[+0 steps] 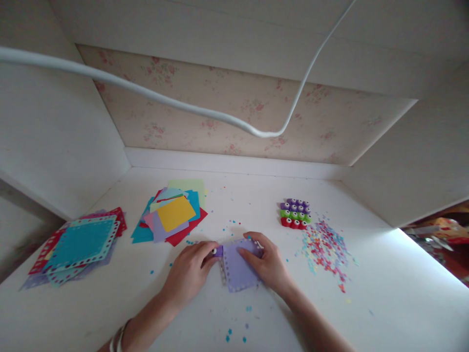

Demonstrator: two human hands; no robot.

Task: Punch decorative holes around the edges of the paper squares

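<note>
A square of lilac paper (242,269) with small holes punched along its edges is between my hands, just above or on the white table. My right hand (269,261) grips its right side, thumb on top and fingers behind. My left hand (192,269) is closed around a small purple craft punch (219,251) with a white button, which sits at the paper's upper left edge. To the right stands a block of similar punches (295,213) in purple, green and red, with white round buttons.
Loose coloured sheets (176,213) lie in a pile at the back left. Hole-edged sheets (86,242) are stacked at the far left. Punched-out confetti (326,247) is heaped on the right, with bits scattered across the table. A white cable (205,111) hangs across the view.
</note>
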